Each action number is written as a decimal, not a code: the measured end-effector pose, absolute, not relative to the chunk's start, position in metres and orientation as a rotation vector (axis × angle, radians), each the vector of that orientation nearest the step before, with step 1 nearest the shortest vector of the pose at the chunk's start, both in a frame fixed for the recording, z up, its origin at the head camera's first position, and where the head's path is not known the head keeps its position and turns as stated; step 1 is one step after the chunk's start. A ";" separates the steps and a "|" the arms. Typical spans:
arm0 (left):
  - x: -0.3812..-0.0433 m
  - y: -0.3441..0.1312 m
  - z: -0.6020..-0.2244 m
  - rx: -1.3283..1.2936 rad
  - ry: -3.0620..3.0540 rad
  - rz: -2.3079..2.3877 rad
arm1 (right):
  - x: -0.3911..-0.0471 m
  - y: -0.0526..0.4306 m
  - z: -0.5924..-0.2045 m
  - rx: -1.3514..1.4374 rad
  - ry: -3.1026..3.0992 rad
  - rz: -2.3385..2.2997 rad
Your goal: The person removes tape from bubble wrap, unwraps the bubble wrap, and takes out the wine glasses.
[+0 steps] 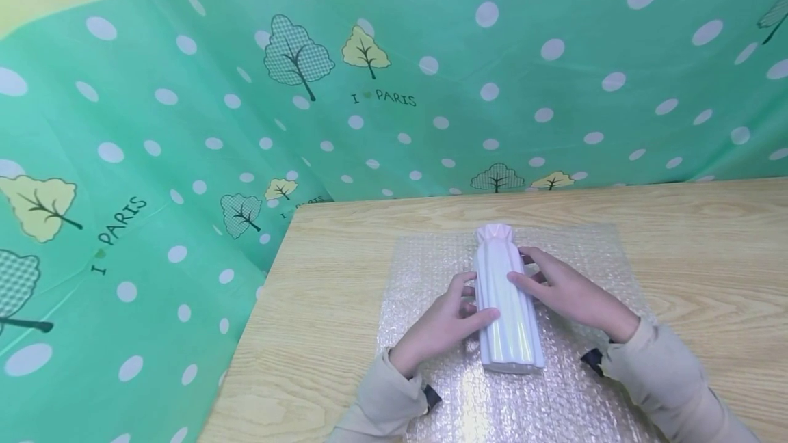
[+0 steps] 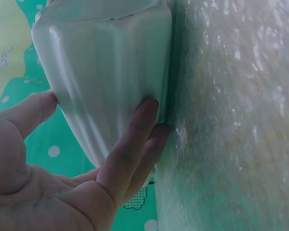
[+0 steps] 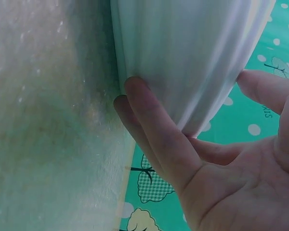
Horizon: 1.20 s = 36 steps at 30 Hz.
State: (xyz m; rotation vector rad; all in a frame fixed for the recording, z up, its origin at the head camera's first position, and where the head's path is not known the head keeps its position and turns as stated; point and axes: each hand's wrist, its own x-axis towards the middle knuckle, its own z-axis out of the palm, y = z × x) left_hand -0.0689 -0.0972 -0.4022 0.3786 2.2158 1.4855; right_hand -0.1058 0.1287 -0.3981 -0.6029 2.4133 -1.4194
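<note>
A white glossy vase (image 1: pixel 507 299) with fluted sides and a gathered neck lies on its side on a sheet of bubble wrap (image 1: pixel 431 258), its neck toward the far edge and its base toward me. My left hand (image 1: pixel 440 327) holds the vase's left side near the base, thumb on top and fingers along the lower flank. On the other side, my right hand (image 1: pixel 566 289) grips it higher up, closer to the neck. In the left wrist view the base rim of the vase (image 2: pixel 106 67) shows. The right wrist view has fingertips (image 3: pixel 137 86) against the fluted wall.
The bubble wrap lies flat on a wood-grain table (image 1: pixel 320 306), whose left edge slants toward me. Behind and to the left hangs a green cloth (image 1: pixel 394 87) with white dots and printed trees. A black strap (image 1: pixel 433 398) shows at the left sleeve.
</note>
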 end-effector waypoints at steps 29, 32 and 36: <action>-0.066 -0.099 -0.393 0.331 2.205 1.622 | -0.101 0.128 -0.384 -0.542 2.394 -1.500; -0.066 -0.099 -0.392 0.322 2.198 1.644 | -0.100 0.128 -0.383 -0.539 2.400 -1.512; -0.066 -0.099 -0.390 0.314 2.205 1.669 | -0.100 0.127 -0.380 -0.546 2.424 -1.520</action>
